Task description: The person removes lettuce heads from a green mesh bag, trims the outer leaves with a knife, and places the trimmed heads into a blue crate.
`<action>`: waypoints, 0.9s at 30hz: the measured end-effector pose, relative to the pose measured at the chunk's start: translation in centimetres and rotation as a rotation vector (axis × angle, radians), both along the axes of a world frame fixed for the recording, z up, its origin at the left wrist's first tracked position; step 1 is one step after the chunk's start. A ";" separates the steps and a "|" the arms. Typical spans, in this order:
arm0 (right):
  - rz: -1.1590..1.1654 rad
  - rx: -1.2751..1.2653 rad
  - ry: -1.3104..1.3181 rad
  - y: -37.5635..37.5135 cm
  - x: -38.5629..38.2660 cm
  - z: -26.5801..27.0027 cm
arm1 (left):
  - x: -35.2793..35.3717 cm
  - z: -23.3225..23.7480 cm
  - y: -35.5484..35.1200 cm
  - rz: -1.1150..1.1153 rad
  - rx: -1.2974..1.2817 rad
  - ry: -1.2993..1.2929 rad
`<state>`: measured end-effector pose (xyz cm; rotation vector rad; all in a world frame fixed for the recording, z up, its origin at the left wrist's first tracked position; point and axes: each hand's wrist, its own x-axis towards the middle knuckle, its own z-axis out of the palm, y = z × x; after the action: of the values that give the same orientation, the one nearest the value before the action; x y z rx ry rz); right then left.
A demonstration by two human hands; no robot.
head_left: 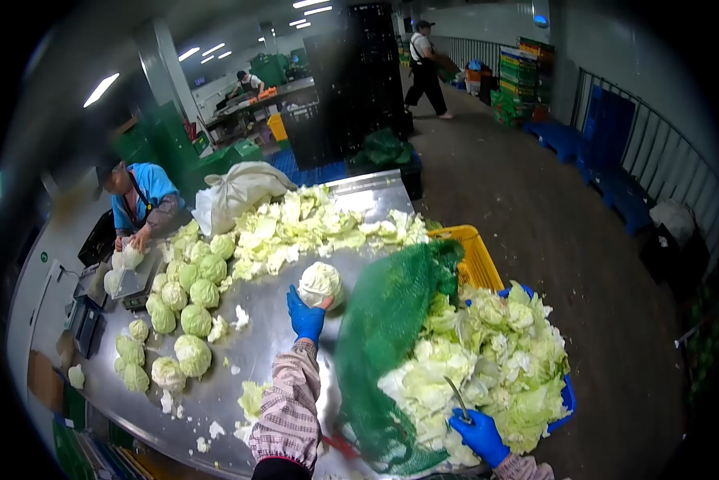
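My left hand [306, 314], in a blue glove, grips a pale trimmed cabbage [321, 282] from its near side on the metal table [283, 276]. At the lower right, my gloved right hand [481, 437] is closed around a knife with a thin curved blade [456, 392]. That hand is over a heap of loose cabbage leaves [487, 360] in a blue crate [568, 398]. Between my hands lies a green mesh sack [387, 320], draped over the table's edge. Its contents cannot be made out.
Several cabbages [193, 355] sit on the table's left, with leaf scraps around. More leaves [311, 220] and a pale sack [247, 192] lie at the back. A co-worker in blue [147, 192] handles a cabbage by a scale. A yellow crate [475, 252] stands right; another person [425, 68] walks behind.
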<state>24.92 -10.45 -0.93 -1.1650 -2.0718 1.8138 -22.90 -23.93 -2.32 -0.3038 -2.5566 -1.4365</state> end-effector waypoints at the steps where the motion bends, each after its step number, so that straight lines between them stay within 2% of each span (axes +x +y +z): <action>1: -0.041 -0.043 -0.021 -0.1 -0.1 0.2 | -2.1 -0.3 0.6 -0.002 -0.003 -0.025; 2: -0.059 -0.113 -0.059 -0.2 -0.2 2.1 | -4.8 -2.0 1.2 -0.048 -0.009 -0.003; 3: -0.061 -0.056 -0.044 -0.2 -0.2 2.3 | -7.5 -3.7 1.9 -0.094 -0.014 0.019; 4: -0.063 -0.001 -0.035 -0.4 0.1 1.5 | -8.4 -3.9 3.1 -0.040 -0.028 0.093; 7: -0.106 0.155 0.003 -0.2 1.1 -1.6 | -8.0 0.9 6.6 -0.021 -0.064 -0.117; 11: -0.192 0.040 -0.116 -0.2 0.7 -1.2 | -10.3 -0.3 9.8 0.032 -0.052 -0.225; 12: -0.196 0.016 -0.127 -0.1 0.1 -0.8 | -12.8 -3.0 9.5 0.044 -0.006 -0.248; 14: -0.198 -0.046 -0.145 -0.2 -1.2 0.7 | -14.2 -5.0 7.2 -0.079 0.525 -0.331; 15: -0.181 -0.082 -0.173 -0.3 -2.1 2.1 | -14.9 -5.4 5.3 -0.144 0.706 -0.409; 16: -0.168 -0.081 -0.124 -0.5 -2.7 1.8 | -15.4 -6.2 3.1 -0.304 0.882 -0.607; 18: -0.149 -0.078 -0.017 -0.6 -3.6 0.9 | -9.3 -1.9 -0.9 -0.259 0.961 -0.697; 19: -0.098 -0.104 -0.046 -0.4 -4.3 1.3 | -10.1 -6.1 -3.2 -0.269 1.095 -0.755; 20: -0.021 -0.023 -0.034 -0.4 -5.9 3.0 | -12.0 -10.6 -4.9 -0.282 1.229 -0.815; 21: 0.050 0.055 -0.029 -0.6 -7.7 5.6 | -12.4 -11.7 -5.9 -0.248 1.170 -0.905; 22: 0.120 0.138 -0.025 -1.2 -8.6 7.3 | -10.0 -7.5 -4.7 -0.170 0.973 -0.746; 23: 0.141 0.116 0.078 -1.4 -9.3 7.0 | -10.9 -6.8 -4.3 -0.166 0.868 -0.752; 25: 0.158 0.087 0.229 -1.6 -10.7 6.7 | -10.7 -1.5 -1.3 -0.002 0.691 -0.627; 26: 0.156 0.083 0.225 -1.5 -10.6 6.6 | -12.1 -1.4 0.6 0.041 0.494 -0.421; 27: 0.150 0.084 0.221 -1.3 -10.2 6.1 | -13.0 -1.6 1.9 -0.038 0.478 -0.336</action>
<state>14.76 -11.80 5.15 -0.7688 -2.1312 1.8044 -35.94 -22.04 -3.91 -0.0367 -2.3349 -2.2062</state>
